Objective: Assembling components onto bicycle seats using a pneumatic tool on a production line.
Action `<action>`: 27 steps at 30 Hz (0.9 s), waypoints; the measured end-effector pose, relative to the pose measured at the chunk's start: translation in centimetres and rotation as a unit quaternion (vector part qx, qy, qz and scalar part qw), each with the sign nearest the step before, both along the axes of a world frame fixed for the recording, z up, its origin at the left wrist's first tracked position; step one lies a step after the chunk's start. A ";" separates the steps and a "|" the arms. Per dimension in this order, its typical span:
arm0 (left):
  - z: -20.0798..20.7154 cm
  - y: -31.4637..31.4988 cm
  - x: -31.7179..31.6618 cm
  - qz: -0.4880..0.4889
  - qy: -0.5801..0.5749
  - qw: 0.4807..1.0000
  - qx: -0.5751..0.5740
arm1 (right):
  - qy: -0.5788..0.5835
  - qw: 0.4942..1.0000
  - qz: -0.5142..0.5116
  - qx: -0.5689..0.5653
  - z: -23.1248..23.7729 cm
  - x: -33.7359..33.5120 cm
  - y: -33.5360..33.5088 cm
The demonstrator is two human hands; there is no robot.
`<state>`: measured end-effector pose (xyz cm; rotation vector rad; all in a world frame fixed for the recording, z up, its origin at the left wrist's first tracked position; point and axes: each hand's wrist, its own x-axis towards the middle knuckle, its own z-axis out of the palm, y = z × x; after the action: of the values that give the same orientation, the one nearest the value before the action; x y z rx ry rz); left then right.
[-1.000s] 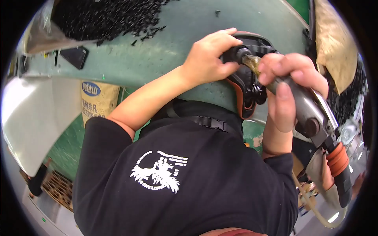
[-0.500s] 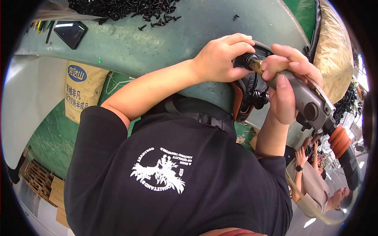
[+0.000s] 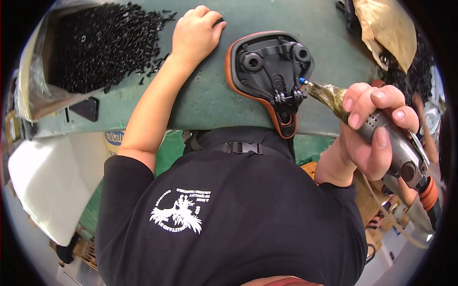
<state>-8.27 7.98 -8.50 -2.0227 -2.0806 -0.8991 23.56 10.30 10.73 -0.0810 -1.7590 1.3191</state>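
Note:
A bicycle saddle [image 3: 267, 71] lies upside down on the green table, its black underside up and its brown rim showing. My right hand [image 3: 377, 124] is wrapped round a grey air screwdriver [image 3: 389, 143], held to the right of the saddle. The driver's taped nose [image 3: 329, 97] ends in a blue-collared tip [image 3: 303, 82] by the saddle's right edge; whether they touch is unclear. My left hand [image 3: 196, 35] is closed above the table, left of the saddle. A small dark thing [image 3: 219, 21] shows at its fingertips, too small to make out.
At the left, a large pile of black screws [image 3: 107, 45] spills from a plastic-lined box. A black phone-like slab [image 3: 87, 109] lies below it. A tan bag [image 3: 385, 31] and dark parts are at the right. An orange-fitted hose [image 3: 429, 195] trails from the driver.
My left hand has let go of the saddle area and moved left, toward the screws. The driver has drawn back rightward from the saddle, which now lies unheld. The view has shifted.

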 end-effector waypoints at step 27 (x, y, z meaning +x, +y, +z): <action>12.7 -4.8 11.8 -0.366 -0.753 0.506 -0.208 | 0.109 0.988 0.027 -0.105 3.2 3.9 -1.5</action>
<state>3.50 3.16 4.21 -2.6508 -1.4386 -3.7243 27.46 8.79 13.90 -0.0053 -1.4446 1.4904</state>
